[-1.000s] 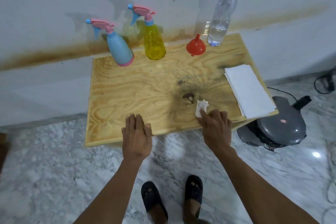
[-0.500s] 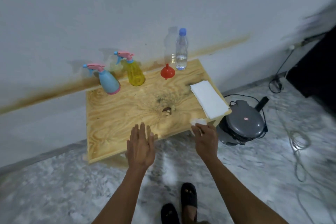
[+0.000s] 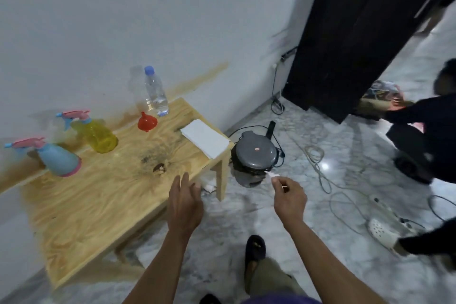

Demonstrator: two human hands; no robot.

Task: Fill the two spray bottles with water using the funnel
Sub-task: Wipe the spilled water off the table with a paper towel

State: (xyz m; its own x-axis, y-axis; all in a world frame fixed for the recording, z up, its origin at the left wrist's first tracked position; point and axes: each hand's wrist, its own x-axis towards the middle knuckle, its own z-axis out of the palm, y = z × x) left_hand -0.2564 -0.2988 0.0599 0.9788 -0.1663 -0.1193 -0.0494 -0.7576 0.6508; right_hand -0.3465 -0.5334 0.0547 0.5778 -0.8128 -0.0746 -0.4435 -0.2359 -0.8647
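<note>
While the right hand (image 3: 288,195) a second ago pressed a small white scrap of tissue (image 3: 272,175) onto the low pale plywood table (image 3: 98,195) near its dark knot, it now holds that scrap off the table's right end, out over the marble floor (image 3: 333,205), thumb and fingers pinched shut on it. The left hand (image 3: 183,202), which lay flat on the table's front edge, now hangs just past that edge, fingers spread and holding nothing. The camera has swung right with the person, who has also stepped back from the table.

Task items are untouched along the wall side of the table: blue conical plastic spray bottle with pink trigger (image 3: 58,158) far left, yellow translucent spray bottle with pink trigger (image 3: 98,134) beside it, red plastic funnel (image 3: 147,122) resting mouth-down, clear water bottle with blue cap (image 3: 156,94) upright behind the funnel, cap on. A white folded paper stack (image 3: 204,139) lies at the table's right end; a grey round lidded appliance (image 3: 254,155) sits on the floor beside it.

Reads as clean-up: the scrap probably gets discarded first. Filling has not begun; both sprayer heads are on, so they need unscrewing before the funnel goes in.
</note>
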